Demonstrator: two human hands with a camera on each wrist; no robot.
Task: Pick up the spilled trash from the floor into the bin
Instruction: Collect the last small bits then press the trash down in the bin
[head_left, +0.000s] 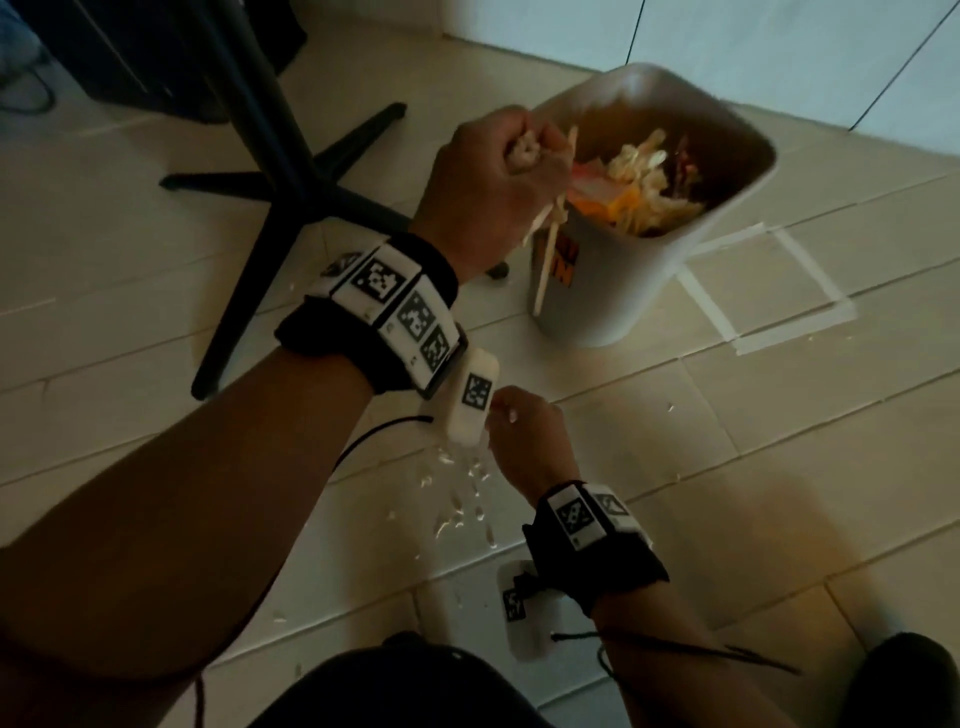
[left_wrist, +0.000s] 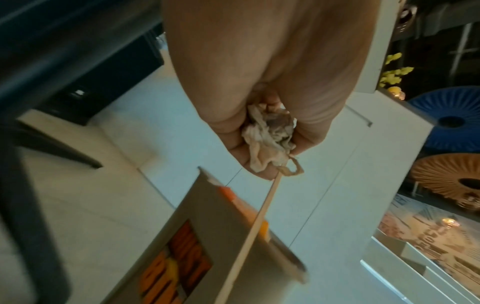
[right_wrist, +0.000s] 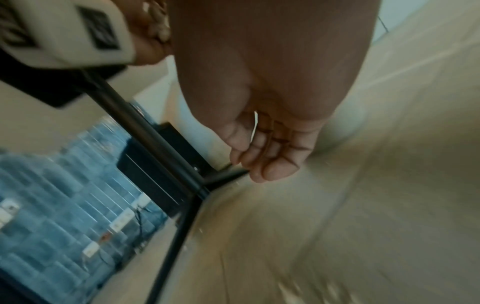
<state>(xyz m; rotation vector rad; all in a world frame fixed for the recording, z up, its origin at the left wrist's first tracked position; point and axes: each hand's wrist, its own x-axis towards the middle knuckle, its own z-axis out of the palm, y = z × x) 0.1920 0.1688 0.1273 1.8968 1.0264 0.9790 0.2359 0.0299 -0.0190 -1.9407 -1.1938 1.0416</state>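
Two chopsticks (head_left: 551, 228) and a crumpled tissue (left_wrist: 267, 142) sit clenched in the left hand (head_left: 493, 182), its fingers curled tight, just beside the bin (head_left: 649, 291). Right hand (head_left: 530, 436) fingers are loosely bunched above scattered scraps (head_left: 462, 499) on the floor (head_left: 779, 467).

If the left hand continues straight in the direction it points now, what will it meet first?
Probably the bin: the left hand, gripping crumpled paper and chopsticks, is at its near rim, aimed at the trash inside. Depth is uncertain.
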